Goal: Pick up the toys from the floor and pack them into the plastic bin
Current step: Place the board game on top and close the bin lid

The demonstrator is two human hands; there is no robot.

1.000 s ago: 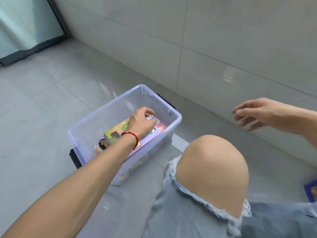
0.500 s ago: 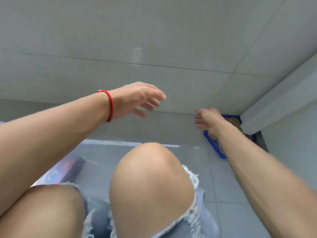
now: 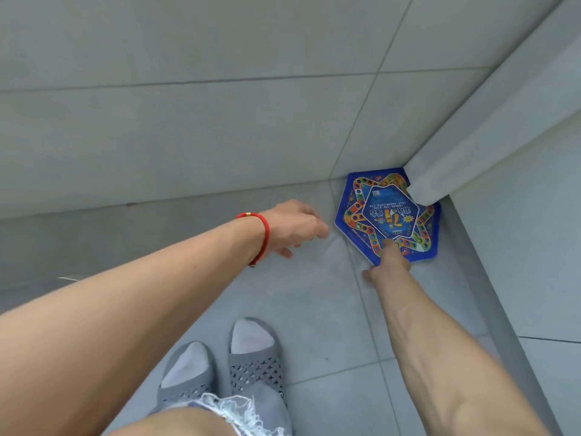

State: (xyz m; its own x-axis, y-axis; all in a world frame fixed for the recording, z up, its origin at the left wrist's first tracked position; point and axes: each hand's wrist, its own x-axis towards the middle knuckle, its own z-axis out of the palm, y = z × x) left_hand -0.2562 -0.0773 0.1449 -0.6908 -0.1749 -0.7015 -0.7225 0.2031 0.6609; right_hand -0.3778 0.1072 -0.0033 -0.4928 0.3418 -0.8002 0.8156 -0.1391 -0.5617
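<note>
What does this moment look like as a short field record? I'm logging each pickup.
toy: blue game board, flat on the floor in the wall corner
right hand: on the board's near edge
left hand: beside the board, not touching, holding nothing
bin: not in view
wrist: red bracelet on the left

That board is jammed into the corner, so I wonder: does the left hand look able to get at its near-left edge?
Probably yes: the left hand hovers beside the blue game board, with only bare floor between.
</note>
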